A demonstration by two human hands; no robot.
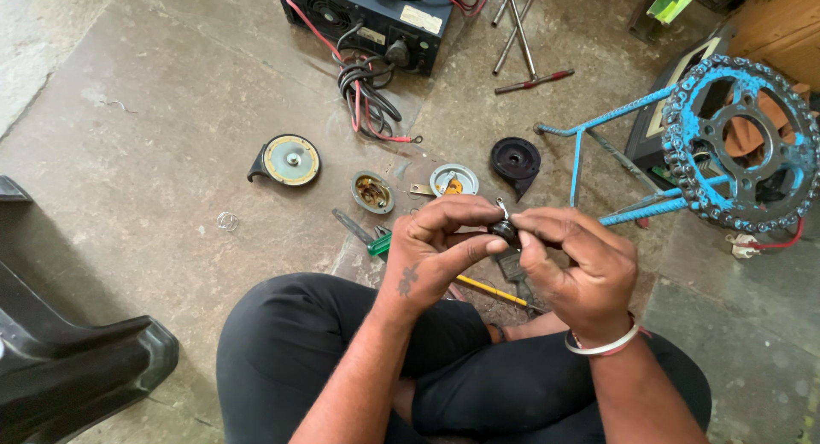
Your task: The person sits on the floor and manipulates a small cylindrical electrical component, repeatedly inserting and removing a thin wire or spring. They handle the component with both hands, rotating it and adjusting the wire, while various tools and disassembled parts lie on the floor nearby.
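I sit cross-legged on a concrete floor. My left hand [440, 247] and my right hand [574, 264] meet in front of me, both pinching a small dark round part [505, 231] with a thin metal tab sticking up from it. Fingers hide most of the part. On the floor just beyond my hands lie taken-apart horn pieces: a round disc with a pale face [289, 160], a small open housing with copper inside [372, 193], a metal disc with an orange bit [453, 181] and a black round cover [515, 159].
A green-handled tool [366, 235] and a yellow-shafted one [489, 291] lie by my knees. A dark box with red and black cables [369, 17] stands at the back. A blue sprocket stand [739, 145] is at right, black plastic bodywork [68, 358] at lower left.
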